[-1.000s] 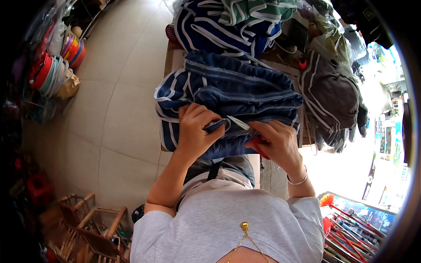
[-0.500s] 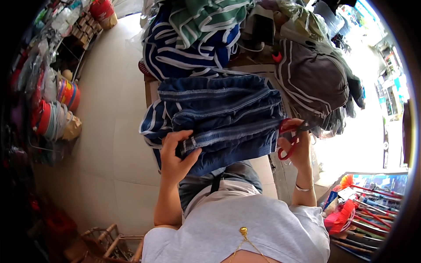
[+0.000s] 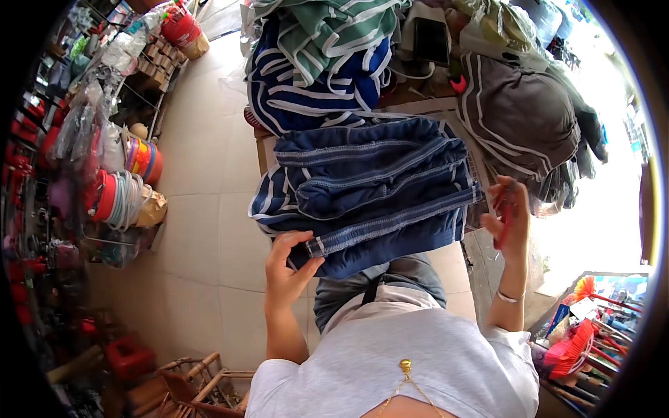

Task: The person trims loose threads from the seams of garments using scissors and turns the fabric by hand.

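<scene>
Dark blue garments [image 3: 376, 181] with white seams lie layered in front of me, over blue-and-white striped cloth [image 3: 263, 200] at their left. My left hand [image 3: 287, 268] pinches the left end of the nearest seamed band between thumb and fingers. Just off the garments' right edge, my right hand [image 3: 512, 219] holds red-handled scissors [image 3: 506, 226]. Its fingers are curled round the handles, and the blades are hard to make out.
Blue striped cloth [image 3: 313, 87] and green striped cloth [image 3: 334, 35] are piled beyond the garments. A grey-brown bundle [image 3: 519, 115] sits at the right, near a dark phone-like object [image 3: 431, 40]. Wooden chairs [image 3: 198, 386] stand at the lower left.
My right hand has moved right, off the cloth, with the scissors turned back in it. My left hand has shifted to the band's left end, and the band now lies straighter.
</scene>
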`<action>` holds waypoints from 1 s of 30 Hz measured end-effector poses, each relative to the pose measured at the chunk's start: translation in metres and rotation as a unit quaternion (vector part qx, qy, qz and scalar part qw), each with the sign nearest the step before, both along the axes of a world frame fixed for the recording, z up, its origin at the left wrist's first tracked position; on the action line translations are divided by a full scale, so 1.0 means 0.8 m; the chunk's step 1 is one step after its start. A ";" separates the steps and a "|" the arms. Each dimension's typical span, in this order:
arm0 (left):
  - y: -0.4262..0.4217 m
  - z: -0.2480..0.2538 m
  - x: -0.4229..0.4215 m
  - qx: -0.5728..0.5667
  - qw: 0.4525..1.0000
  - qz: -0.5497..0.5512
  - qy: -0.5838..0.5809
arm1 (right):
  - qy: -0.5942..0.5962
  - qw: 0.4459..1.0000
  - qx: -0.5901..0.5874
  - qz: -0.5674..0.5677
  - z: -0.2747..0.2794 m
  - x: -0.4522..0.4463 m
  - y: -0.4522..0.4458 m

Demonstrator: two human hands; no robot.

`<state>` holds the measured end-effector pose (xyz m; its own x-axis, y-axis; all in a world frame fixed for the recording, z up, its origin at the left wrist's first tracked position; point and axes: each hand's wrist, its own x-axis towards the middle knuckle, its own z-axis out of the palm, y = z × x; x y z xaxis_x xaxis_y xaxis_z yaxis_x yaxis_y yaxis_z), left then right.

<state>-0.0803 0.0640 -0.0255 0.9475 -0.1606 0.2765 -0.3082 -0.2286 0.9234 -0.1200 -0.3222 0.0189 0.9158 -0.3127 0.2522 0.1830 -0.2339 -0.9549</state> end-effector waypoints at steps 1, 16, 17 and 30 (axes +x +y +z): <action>-0.001 0.001 0.000 0.002 1.000 0.001 -0.001 | 0.056 0.978 -0.199 -0.019 -0.008 0.003 -0.003; -0.021 0.009 0.012 0.076 0.984 0.157 -0.046 | 0.039 0.998 -0.011 -0.046 -0.056 0.044 0.022; -0.022 0.006 0.014 0.076 0.984 0.156 -0.044 | 0.050 0.997 -0.032 -0.056 -0.058 0.047 0.022; -0.004 0.045 0.033 -0.044 0.975 0.132 0.174 | -0.027 0.985 0.154 0.073 -0.016 0.050 0.026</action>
